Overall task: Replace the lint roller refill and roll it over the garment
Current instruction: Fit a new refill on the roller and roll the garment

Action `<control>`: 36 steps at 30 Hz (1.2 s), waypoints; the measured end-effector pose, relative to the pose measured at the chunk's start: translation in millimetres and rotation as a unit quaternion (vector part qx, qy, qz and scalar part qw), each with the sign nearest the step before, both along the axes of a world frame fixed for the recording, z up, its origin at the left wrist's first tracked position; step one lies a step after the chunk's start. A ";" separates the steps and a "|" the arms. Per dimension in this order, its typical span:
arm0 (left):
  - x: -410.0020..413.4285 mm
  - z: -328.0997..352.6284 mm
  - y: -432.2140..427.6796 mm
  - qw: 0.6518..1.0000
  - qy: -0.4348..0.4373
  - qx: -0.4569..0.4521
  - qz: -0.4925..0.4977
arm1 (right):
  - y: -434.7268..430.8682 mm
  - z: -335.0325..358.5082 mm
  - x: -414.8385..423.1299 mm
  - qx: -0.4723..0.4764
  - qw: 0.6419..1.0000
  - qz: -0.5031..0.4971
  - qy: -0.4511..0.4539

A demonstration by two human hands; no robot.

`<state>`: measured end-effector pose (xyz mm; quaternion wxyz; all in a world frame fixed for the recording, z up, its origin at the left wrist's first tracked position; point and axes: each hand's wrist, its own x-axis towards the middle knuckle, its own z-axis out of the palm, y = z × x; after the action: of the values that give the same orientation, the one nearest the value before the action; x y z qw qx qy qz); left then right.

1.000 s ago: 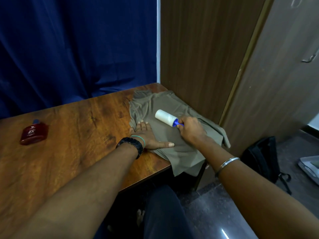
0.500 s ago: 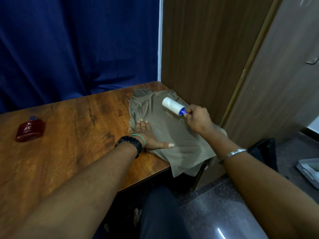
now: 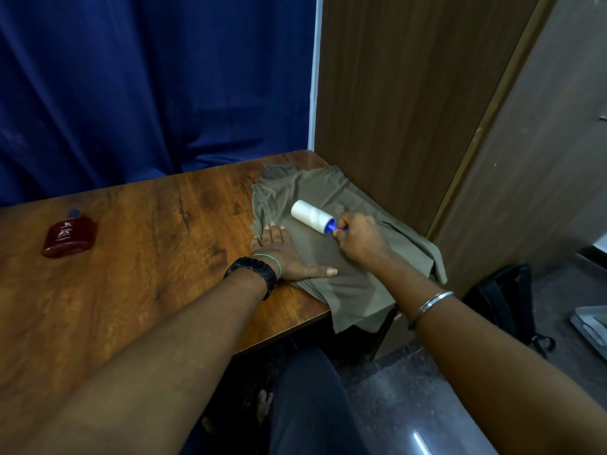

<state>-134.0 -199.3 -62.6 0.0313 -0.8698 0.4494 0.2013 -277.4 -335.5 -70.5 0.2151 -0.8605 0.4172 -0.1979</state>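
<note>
Left hand (image 3: 281, 254): flat, fingers spread, holding nothing; keep pinning the garment (image 3: 331, 257) at the table (image 3: 147, 257) right edge.
Right hand (image 3: 359, 239): closed on the lint roller (image 3: 313, 218) handle (blue, mostly hidden); roll away, roll seemingly touching cloth.

Olive-grey fabric garment (image 3: 331, 257) is spread over the right corner of the brown wooden table (image 3: 138, 257). It is pressed flat by the left hand (image 3: 282, 254). White lint roller with blue handle (image 3: 313, 219) is gripped by the right hand (image 3: 359, 238), roll touching the cloth. Dark red flat bottle (image 3: 69, 237) is laid well apart at left.
</note>
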 end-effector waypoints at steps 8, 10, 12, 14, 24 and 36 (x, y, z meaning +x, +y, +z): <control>2.7 0.4 -5.7 1.000 -0.003 0.024 0.001 | -49.0 13.0 -5.6 -0.013 0.998 -0.062 0.021; 3.4 -0.6 -6.2 1.000 -0.003 0.027 0.001 | -52.4 15.8 -6.4 0.000 0.998 -0.070 0.006; 3.8 -1.7 -5.7 1.000 -0.004 0.028 0.000 | -48.8 18.9 -7.4 0.018 0.997 -0.075 -0.021; 3.6 -1.4 -5.2 1.000 -0.010 0.028 -0.002 | -41.3 19.5 -8.5 0.018 0.996 -0.071 -0.044; 1.1 -8.1 3.9 0.999 -0.020 -0.042 -0.005 | 35.6 -2.2 -22.6 0.028 0.999 -0.003 -0.027; 4.1 -4.9 6.0 1.000 -0.015 -0.011 -0.013 | 5.6 5.7 -53.6 -0.018 0.996 -0.082 0.000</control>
<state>-129.9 -193.3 -67.5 0.0314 -0.8671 0.4622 0.1828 -331.0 -329.9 -64.7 0.1826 -0.8273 0.4824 -0.2223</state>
